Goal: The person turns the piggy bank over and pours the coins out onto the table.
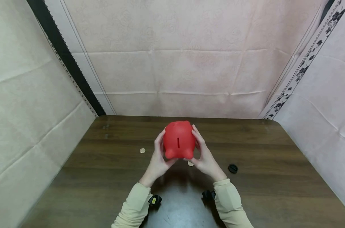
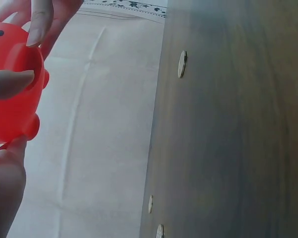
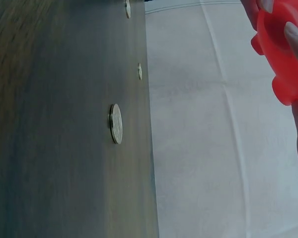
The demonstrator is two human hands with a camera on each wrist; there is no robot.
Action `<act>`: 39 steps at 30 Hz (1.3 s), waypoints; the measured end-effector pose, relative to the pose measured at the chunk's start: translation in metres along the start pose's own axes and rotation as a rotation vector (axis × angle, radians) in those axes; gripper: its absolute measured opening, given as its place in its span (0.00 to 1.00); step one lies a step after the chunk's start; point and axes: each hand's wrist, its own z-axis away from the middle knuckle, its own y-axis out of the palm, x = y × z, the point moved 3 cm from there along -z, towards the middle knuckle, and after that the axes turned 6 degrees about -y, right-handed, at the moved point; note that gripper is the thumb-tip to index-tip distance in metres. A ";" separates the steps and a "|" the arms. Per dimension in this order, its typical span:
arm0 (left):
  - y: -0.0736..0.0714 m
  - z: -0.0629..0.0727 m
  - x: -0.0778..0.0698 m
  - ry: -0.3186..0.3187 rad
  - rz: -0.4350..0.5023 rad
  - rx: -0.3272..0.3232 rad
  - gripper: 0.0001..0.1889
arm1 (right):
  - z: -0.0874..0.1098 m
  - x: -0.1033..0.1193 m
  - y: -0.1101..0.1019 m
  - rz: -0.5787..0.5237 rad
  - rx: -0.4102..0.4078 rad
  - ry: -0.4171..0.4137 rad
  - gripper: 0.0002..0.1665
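A red piggy bank [image 1: 179, 139] is held up above the wooden table, its slotted back facing the head camera. My left hand [image 1: 157, 161] grips its left side, thumb underneath. On its right side my right hand [image 1: 205, 160] grips it in the same way. The left wrist view shows the piggy bank [image 2: 15, 109] with a dark eye dot and both thumbs at a round recess facing me. Below it, one coin [image 1: 190, 163] lies by the right hand, partly covered. Another coin [image 1: 142, 150] lies to the left. A third coin [image 3: 139, 71] shows in the right wrist view.
A round black cap [image 1: 233, 168] lies on the table [image 1: 263, 190] to the right of my right hand. Pale cloth walls [image 1: 172, 72] stand behind the table and on both sides. Small black devices [image 1: 155, 199] sit at both wrists.
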 end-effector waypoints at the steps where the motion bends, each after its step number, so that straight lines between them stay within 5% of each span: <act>1: 0.000 0.000 0.000 -0.011 -0.006 0.000 0.57 | 0.000 -0.001 -0.001 0.001 -0.001 -0.001 0.62; 6: -0.002 0.002 0.001 -0.095 -0.048 -0.010 0.57 | 0.001 -0.005 -0.006 0.036 0.000 0.041 0.63; 11: -0.002 0.003 0.006 -0.198 -0.087 -0.057 0.51 | 0.006 -0.011 -0.012 0.063 -0.038 0.206 0.60; 15: -0.001 0.003 0.010 -0.303 -0.091 -0.121 0.44 | 0.006 -0.014 -0.012 0.056 -0.100 0.316 0.53; 23: 0.003 0.002 0.015 -0.398 -0.089 -0.315 0.30 | 0.008 -0.025 0.008 0.152 -0.195 0.526 0.40; 29: 0.004 0.003 0.019 -0.471 -0.096 -0.392 0.25 | 0.010 -0.027 0.023 0.155 -0.149 0.695 0.35; 39: 0.008 0.002 0.016 -0.465 -0.018 -0.359 0.27 | 0.006 -0.022 0.023 0.112 -0.134 0.696 0.35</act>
